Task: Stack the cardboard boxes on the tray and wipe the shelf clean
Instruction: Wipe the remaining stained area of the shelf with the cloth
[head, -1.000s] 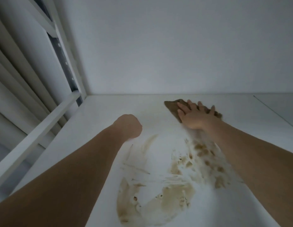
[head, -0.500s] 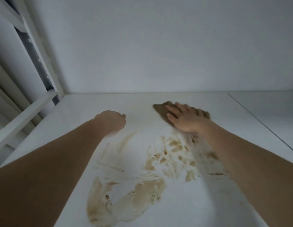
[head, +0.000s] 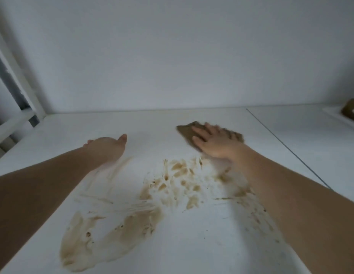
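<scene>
- Head view: right hand (head: 212, 142) presses flat on brown cloth (head: 187, 131), fingers spread, at back of shelf (head: 152, 123).
- Left hand (head: 109, 145) rests on shelf, thumb out; other fingers can't tell.
- Brown smears (head: 112, 234) in front.
- Box (head: 351, 108) on tray (head: 334, 115), far right.

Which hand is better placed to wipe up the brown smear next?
Right, probably: the right hand already presses the cloth flat just beyond the smear. The left hand holds nothing.

A plain white wall (head: 172, 52) rose behind, evenly and dimly lit. At the far left stood a white frame upright (head: 15, 76) with a crossbar (head: 12, 125).
</scene>
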The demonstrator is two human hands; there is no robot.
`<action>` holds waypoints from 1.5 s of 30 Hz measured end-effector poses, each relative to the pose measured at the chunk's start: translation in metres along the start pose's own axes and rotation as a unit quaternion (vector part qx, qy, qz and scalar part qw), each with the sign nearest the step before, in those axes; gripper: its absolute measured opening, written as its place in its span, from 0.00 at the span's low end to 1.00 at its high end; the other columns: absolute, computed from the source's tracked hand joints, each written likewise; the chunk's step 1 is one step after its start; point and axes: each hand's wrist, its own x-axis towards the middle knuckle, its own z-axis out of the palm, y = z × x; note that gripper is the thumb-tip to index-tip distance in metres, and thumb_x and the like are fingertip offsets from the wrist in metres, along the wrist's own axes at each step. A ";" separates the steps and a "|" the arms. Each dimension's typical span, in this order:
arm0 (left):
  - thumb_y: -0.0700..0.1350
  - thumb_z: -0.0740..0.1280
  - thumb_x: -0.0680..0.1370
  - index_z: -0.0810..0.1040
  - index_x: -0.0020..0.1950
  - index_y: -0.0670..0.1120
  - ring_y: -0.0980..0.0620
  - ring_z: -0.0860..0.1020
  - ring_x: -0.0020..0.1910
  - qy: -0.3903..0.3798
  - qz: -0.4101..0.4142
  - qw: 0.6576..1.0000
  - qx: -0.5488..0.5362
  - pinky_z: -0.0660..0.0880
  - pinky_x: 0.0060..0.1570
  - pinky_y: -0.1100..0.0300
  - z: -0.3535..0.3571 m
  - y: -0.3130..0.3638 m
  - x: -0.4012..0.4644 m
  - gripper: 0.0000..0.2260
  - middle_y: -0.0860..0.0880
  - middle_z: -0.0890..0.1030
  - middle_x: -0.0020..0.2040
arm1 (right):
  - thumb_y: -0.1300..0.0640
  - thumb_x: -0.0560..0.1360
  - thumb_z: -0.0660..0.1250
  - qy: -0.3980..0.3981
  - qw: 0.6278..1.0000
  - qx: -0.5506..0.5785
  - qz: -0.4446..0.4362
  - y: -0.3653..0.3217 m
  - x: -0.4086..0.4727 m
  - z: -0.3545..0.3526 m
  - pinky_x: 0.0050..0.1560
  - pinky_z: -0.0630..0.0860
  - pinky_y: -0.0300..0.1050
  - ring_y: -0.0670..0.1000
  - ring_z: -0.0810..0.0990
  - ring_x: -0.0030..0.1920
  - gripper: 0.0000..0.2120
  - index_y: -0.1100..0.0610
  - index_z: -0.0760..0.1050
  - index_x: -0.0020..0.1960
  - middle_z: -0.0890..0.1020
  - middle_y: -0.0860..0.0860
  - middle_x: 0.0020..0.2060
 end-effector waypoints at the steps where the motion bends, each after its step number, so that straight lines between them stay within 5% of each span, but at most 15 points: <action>1: 0.63 0.43 0.80 0.64 0.73 0.39 0.37 0.58 0.74 0.014 0.008 1.000 0.002 0.54 0.73 0.44 -0.004 -0.001 0.000 0.34 0.36 0.62 0.74 | 0.37 0.81 0.40 0.007 0.999 0.010 0.050 0.016 0.003 -0.003 0.74 0.40 0.66 0.56 0.39 0.78 0.26 0.37 0.39 0.77 0.39 0.46 0.78; 5: 0.61 0.46 0.81 0.70 0.67 0.38 0.38 0.66 0.68 0.076 0.039 0.995 0.045 0.60 0.70 0.45 -0.008 0.002 -0.011 0.31 0.36 0.68 0.68 | 0.40 0.81 0.40 -0.004 0.988 0.036 0.149 0.022 0.016 -0.005 0.72 0.37 0.70 0.60 0.36 0.77 0.27 0.40 0.37 0.78 0.36 0.49 0.78; 13: 0.58 0.47 0.82 0.68 0.69 0.37 0.41 0.63 0.71 0.043 0.124 0.991 -0.006 0.59 0.71 0.47 0.016 0.084 -0.042 0.28 0.38 0.67 0.71 | 0.33 0.79 0.43 -0.019 0.994 0.005 -0.109 0.020 -0.017 0.002 0.74 0.39 0.62 0.50 0.39 0.78 0.26 0.33 0.43 0.76 0.40 0.39 0.77; 19: 0.58 0.49 0.82 0.68 0.68 0.38 0.43 0.65 0.70 0.068 0.173 0.982 -0.015 0.59 0.70 0.50 0.019 0.105 -0.051 0.27 0.40 0.69 0.68 | 0.36 0.80 0.41 0.032 0.994 0.011 0.103 0.123 -0.006 -0.010 0.75 0.40 0.64 0.54 0.40 0.78 0.27 0.37 0.42 0.77 0.41 0.45 0.79; 22: 0.58 0.49 0.82 0.71 0.66 0.39 0.42 0.71 0.63 0.058 0.155 0.985 -0.047 0.66 0.58 0.56 0.022 0.098 -0.056 0.27 0.40 0.72 0.66 | 0.38 0.80 0.42 0.030 0.986 0.039 0.158 0.110 0.012 -0.010 0.73 0.38 0.67 0.58 0.37 0.78 0.28 0.40 0.41 0.78 0.39 0.48 0.79; 29: 0.56 0.49 0.83 0.75 0.56 0.34 0.46 0.74 0.44 0.050 0.107 0.988 -0.097 0.67 0.45 0.56 0.030 0.106 -0.054 0.27 0.42 0.76 0.47 | 0.35 0.80 0.42 0.006 0.998 0.028 -0.054 0.068 -0.007 0.000 0.74 0.38 0.62 0.52 0.38 0.78 0.26 0.35 0.42 0.77 0.40 0.41 0.78; 32: 0.53 0.50 0.83 0.73 0.61 0.37 0.42 0.74 0.56 0.081 0.145 0.986 -0.033 0.69 0.56 0.53 0.031 0.110 -0.059 0.23 0.39 0.76 0.58 | 0.33 0.79 0.41 0.001 0.997 -0.005 -0.082 0.110 -0.016 -0.006 0.75 0.40 0.60 0.51 0.41 0.78 0.26 0.34 0.42 0.76 0.42 0.39 0.78; 34: 0.50 0.51 0.83 0.69 0.68 0.40 0.43 0.68 0.67 0.124 0.203 0.971 0.000 0.62 0.67 0.52 0.031 0.108 -0.063 0.20 0.41 0.71 0.67 | 0.33 0.79 0.41 0.023 1.000 -0.015 -0.010 0.140 -0.012 -0.011 0.75 0.43 0.63 0.53 0.43 0.78 0.27 0.35 0.42 0.77 0.43 0.42 0.78; 38: 0.43 0.53 0.82 0.69 0.70 0.43 0.49 0.67 0.69 0.147 0.251 0.956 -0.033 0.62 0.67 0.58 0.032 0.092 -0.073 0.17 0.46 0.69 0.70 | 0.40 0.81 0.41 0.019 0.991 0.024 0.131 0.125 0.008 -0.012 0.73 0.37 0.67 0.59 0.37 0.77 0.27 0.42 0.39 0.78 0.38 0.49 0.78; 45: 0.34 0.55 0.76 0.67 0.71 0.47 0.48 0.74 0.59 0.129 0.208 0.969 -0.029 0.72 0.53 0.58 0.036 0.092 -0.082 0.24 0.51 0.66 0.71 | 0.36 0.80 0.40 0.013 0.995 0.016 -0.096 0.054 -0.022 0.006 0.74 0.37 0.63 0.53 0.38 0.78 0.25 0.34 0.42 0.76 0.40 0.41 0.78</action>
